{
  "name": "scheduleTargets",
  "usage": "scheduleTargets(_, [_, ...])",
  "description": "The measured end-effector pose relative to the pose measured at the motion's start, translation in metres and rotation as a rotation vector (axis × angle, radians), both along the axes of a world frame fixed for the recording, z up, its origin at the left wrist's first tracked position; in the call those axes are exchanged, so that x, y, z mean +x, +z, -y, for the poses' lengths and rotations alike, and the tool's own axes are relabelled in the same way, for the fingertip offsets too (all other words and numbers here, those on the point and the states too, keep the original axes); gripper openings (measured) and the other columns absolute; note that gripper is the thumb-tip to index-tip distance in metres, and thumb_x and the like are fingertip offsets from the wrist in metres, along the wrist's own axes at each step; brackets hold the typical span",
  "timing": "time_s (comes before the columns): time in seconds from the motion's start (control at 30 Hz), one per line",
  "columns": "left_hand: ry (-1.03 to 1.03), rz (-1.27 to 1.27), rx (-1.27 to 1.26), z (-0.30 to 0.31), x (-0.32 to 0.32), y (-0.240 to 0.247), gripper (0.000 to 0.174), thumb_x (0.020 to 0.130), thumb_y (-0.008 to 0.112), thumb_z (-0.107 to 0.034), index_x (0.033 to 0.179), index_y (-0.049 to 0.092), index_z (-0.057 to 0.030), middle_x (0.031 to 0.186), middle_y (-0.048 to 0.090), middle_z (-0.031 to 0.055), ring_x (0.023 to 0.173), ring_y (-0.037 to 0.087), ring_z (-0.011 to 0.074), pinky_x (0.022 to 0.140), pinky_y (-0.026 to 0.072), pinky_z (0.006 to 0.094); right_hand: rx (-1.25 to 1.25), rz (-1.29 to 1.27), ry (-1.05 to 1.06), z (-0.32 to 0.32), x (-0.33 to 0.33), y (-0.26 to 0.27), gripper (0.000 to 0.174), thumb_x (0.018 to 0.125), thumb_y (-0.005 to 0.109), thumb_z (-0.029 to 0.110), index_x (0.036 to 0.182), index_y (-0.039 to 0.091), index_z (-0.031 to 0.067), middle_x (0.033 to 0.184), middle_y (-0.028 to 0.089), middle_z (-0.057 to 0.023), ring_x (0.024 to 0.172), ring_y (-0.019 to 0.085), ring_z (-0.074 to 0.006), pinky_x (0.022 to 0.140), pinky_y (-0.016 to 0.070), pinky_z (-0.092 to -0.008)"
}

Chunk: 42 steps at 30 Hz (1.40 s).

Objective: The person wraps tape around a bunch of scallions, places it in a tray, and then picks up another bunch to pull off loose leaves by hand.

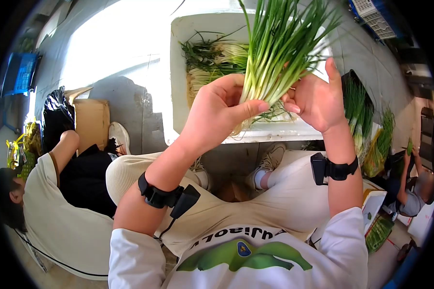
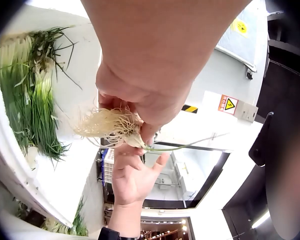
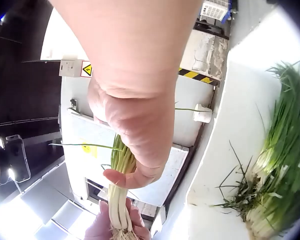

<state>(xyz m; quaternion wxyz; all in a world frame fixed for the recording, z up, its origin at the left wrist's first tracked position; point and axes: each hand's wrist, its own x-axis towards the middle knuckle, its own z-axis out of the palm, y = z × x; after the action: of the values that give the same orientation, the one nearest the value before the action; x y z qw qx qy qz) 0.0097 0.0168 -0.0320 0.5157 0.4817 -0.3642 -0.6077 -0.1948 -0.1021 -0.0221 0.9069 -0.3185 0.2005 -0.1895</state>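
My left hand [image 1: 217, 108] grips a bunch of spring onions [image 1: 275, 58] near the root end, its thumb laid across the white stalks. The green tops fan up and away over a white foam box [image 1: 171, 72]. Pale stringy roots [image 2: 107, 125] hang out below that grip in the left wrist view. My right hand [image 1: 320, 98] is at the bunch's right side, palm turned up and thumb raised apart. Its bent fingers touch the stalks, partly hidden behind them; in the right wrist view one fingertip [image 3: 115, 176] lies across the stalks.
More spring onions [image 1: 217, 58] lie inside the foam box. A dark crate of green onions [image 1: 357, 103] stands to the right. At left another person [image 1: 58, 216] sits near a cardboard box [image 1: 91, 120] and a black plastic bag [image 1: 58, 113]. A further person [image 1: 414, 188] is at far right.
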Motion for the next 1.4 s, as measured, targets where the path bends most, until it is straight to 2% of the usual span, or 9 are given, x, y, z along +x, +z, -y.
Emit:
scheduleTargets(0.13, [0.06, -0.022, -0.034, 0.001, -0.004, -0.001, 0.033, 0.087, 0.075, -0.007, 0.114, 0.06, 0.0017, 0.092, 0.07, 0.0043, 0.077, 0.061, 0.0047, 0.063, 0.0479, 0.0208, -0.067, -0.068, -0.11, -0.005, 0.004, -0.002, 0.062, 0.093, 0.055, 0.055, 0.127, 0.052, 0.0027, 0.105, 0.063, -0.0094, 0.084, 0.06, -0.018, 0.068, 0.0469, -0.0274])
scheduleTargets(0.23, [0.035, -0.037, -0.032, -0.001, -0.005, -0.003, 0.035, 0.086, 0.076, -0.008, 0.114, 0.057, 0.0004, 0.096, 0.07, 0.0058, 0.08, 0.063, 0.007, 0.068, 0.0505, 0.0226, -0.26, -0.18, -0.107, -0.009, 0.008, -0.005, 0.053, 0.088, 0.071, 0.02, 0.132, 0.047, 0.0029, 0.107, 0.059, -0.0026, 0.087, 0.056, -0.0109, 0.069, 0.0456, -0.0236])
scheduleTargets(0.33, [-0.004, -0.043, -0.001, -0.001, -0.006, -0.003, 0.035, 0.086, 0.076, -0.009, 0.112, 0.054, -0.0002, 0.095, 0.07, 0.0066, 0.081, 0.064, 0.0083, 0.071, 0.0516, 0.0242, -0.362, -0.298, -0.148, -0.019, 0.02, 0.003, 0.048, 0.088, 0.07, 0.013, 0.13, 0.048, 0.0041, 0.11, 0.059, -0.0021, 0.089, 0.056, -0.01, 0.07, 0.0456, -0.0238])
scheduleTargets(0.53, [-0.05, -0.022, 0.091, -0.002, -0.005, 0.001, 0.034, 0.09, 0.073, -0.015, 0.113, 0.051, -0.003, 0.09, 0.07, 0.0062, 0.076, 0.059, 0.0055, 0.064, 0.0463, 0.0227, -0.332, -0.296, -0.124, -0.017, 0.02, -0.003, 0.047, 0.089, 0.068, 0.011, 0.131, 0.048, 0.0047, 0.11, 0.059, -0.002, 0.093, 0.056, -0.0098, 0.075, 0.0448, -0.0244])
scheduleTargets(0.6, [-0.011, -0.204, 0.127, -0.001, -0.007, -0.001, 0.031, 0.092, 0.071, -0.016, 0.112, 0.051, -0.0042, 0.088, 0.07, 0.0059, 0.074, 0.057, 0.0045, 0.062, 0.0433, 0.0219, -0.344, -0.297, -0.124, -0.017, 0.02, -0.005, 0.048, 0.089, 0.067, 0.012, 0.132, 0.046, 0.0052, 0.112, 0.058, -0.0016, 0.092, 0.054, -0.009, 0.073, 0.0425, -0.0239])
scheduleTargets(0.87, [-0.036, -0.164, 0.066, -0.003, -0.008, -0.01, 0.035, 0.09, 0.073, -0.012, 0.112, 0.047, -0.0041, 0.093, 0.07, 0.0083, 0.081, 0.06, 0.0066, 0.067, 0.0477, 0.0241, -0.372, -0.253, -0.103, -0.017, 0.02, -0.006, 0.049, 0.091, 0.065, 0.01, 0.135, 0.044, 0.0046, 0.119, 0.056, -0.0032, 0.097, 0.054, -0.0116, 0.075, 0.0407, -0.0245])
scheduleTargets(1.07, [-0.082, -0.072, 0.14, -0.004, -0.003, -0.002, 0.044, 0.087, 0.075, -0.008, 0.116, 0.043, -0.0021, 0.097, 0.07, 0.0102, 0.086, 0.063, 0.0086, 0.07, 0.0504, 0.0246, -0.513, -0.303, -0.075, -0.018, 0.022, -0.01, 0.047, 0.092, 0.065, 0.004, 0.135, 0.046, 0.0009, 0.117, 0.059, -0.0069, 0.109, 0.057, -0.0165, 0.099, 0.0448, -0.0328])
scheduleTargets(1.23, [-0.056, -0.078, 0.04, -0.002, -0.008, -0.01, 0.053, 0.086, 0.076, -0.007, 0.124, 0.039, -0.0016, 0.099, 0.067, 0.0097, 0.086, 0.062, 0.0091, 0.069, 0.0507, 0.024, -0.72, -0.556, -0.039, -0.014, 0.024, -0.007, 0.042, 0.087, 0.073, 0.009, 0.123, 0.054, -0.0008, 0.092, 0.062, -0.0022, 0.085, 0.061, -0.0081, 0.07, 0.0486, -0.0229])
scheduleTargets(1.4, [0.048, -0.101, 0.016, -0.003, -0.012, -0.008, 0.057, 0.084, 0.077, -0.006, 0.125, 0.038, -0.0015, 0.101, 0.065, 0.008, 0.086, 0.063, 0.0106, 0.071, 0.0529, 0.0265, -0.899, -0.67, -0.268, -0.026, 0.03, 0.002, 0.028, 0.083, 0.078, 0.009, 0.101, 0.058, 0.0009, 0.078, 0.058, 0.0007, 0.07, 0.054, -0.0036, 0.062, 0.0437, -0.0194])
